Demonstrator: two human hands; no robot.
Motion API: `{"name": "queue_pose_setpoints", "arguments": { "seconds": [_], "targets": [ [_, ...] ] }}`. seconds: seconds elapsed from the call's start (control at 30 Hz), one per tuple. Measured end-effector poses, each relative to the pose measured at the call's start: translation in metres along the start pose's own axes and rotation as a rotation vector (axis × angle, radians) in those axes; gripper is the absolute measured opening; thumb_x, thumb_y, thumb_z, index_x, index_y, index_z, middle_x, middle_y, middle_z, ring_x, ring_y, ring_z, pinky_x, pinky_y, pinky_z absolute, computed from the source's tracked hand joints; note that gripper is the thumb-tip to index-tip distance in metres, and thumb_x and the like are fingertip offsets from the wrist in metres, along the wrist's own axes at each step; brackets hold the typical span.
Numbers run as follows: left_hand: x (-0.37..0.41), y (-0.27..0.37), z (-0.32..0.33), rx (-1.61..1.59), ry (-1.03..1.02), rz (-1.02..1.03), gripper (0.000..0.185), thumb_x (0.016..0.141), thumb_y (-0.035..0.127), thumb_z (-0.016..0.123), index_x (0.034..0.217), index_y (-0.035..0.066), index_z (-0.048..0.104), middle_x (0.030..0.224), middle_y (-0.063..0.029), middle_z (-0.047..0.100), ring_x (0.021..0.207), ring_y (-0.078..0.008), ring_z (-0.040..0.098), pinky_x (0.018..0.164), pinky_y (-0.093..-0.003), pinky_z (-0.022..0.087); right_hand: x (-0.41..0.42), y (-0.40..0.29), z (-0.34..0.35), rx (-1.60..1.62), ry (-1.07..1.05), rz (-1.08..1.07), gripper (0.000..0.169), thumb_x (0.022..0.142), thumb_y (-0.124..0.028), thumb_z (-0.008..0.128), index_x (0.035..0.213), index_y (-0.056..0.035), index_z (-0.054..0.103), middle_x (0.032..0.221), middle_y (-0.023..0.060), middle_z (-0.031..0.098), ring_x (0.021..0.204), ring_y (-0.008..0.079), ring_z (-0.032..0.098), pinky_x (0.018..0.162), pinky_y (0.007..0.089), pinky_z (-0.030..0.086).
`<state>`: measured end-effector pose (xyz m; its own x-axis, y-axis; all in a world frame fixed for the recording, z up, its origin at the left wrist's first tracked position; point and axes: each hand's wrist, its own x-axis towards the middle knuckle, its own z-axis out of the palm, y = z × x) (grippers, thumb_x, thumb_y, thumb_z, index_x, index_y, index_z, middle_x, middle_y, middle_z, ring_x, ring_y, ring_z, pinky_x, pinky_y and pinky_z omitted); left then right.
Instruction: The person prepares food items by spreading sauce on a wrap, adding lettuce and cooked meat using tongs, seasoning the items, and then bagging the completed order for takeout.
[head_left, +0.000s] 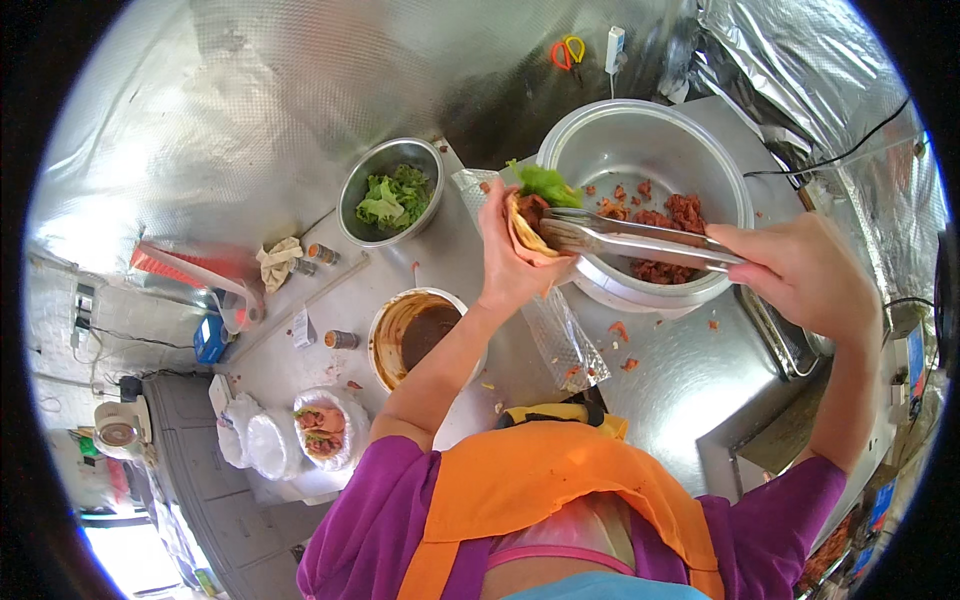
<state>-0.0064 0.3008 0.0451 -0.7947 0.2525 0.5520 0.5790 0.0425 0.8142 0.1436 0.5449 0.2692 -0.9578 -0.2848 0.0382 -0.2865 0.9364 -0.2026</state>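
My left hand holds a folded flatbread wrap with lettuce and reddish meat at its open end. Metal tongs are gripped in my right hand, their tips in the wrap's opening. What the tips pinch is hidden. Both hands are over the left and right sides of a large round metal pot. Chunks of reddish cooked meat lie at the bottom of that pot.
Left of the pot stand a metal bowl of lettuce and a white tub of brown sauce. Filled wraps sit in a plastic-lined container at lower left. Spice jars and scissors are further off. Meat scraps dot the metal counter.
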Motion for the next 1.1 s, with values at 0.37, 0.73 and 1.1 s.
{"name": "queue_pose_setpoints", "arguments": {
  "seconds": [0.37, 0.73, 1.1],
  "targets": [
    [-0.001, -0.004, -0.005, 0.183, 0.004, 0.140, 0.122, 0.051, 0.012, 0.089, 0.146, 0.001, 0.015, 0.130, -0.0153, 0.037, 0.120, -0.0281, 0.043, 0.103, -0.0372, 0.038, 0.015, -0.001, 0.015, 0.002, -0.040, -0.022, 0.028, 0.080, -0.016, 0.066, 0.107, -0.0104, 0.065, 0.069, 0.0149, 0.062, 0.061, 0.0337, 0.060, 0.056, 0.0412, 0.045],
    [-0.003, -0.002, -0.001, 0.001, -0.059, -0.020, 0.123, 0.052, 0.016, 0.090, 0.146, 0.000, 0.012, 0.131, -0.0151, 0.031, 0.122, -0.0262, 0.039, 0.106, -0.0360, 0.035, 0.017, 0.015, 0.025, 0.012, 0.046, -0.058, 0.026, 0.080, -0.017, 0.066, 0.105, -0.0096, 0.065, 0.067, 0.0142, 0.061, 0.061, 0.0344, 0.059, 0.055, 0.0404, 0.044],
    [-0.004, -0.009, -0.005, 0.217, -0.199, -0.010, 0.102, 0.058, 0.009, 0.086, 0.140, 0.002, 0.026, 0.133, -0.0146, 0.034, 0.125, -0.0256, 0.041, 0.107, -0.0377, 0.034, 0.008, 0.071, 0.055, -0.127, -0.104, 0.299, 0.027, 0.079, -0.026, 0.066, 0.091, -0.0023, 0.067, 0.078, 0.0167, 0.065, 0.078, 0.0336, 0.065, 0.070, 0.0461, 0.049]
  ]
}}
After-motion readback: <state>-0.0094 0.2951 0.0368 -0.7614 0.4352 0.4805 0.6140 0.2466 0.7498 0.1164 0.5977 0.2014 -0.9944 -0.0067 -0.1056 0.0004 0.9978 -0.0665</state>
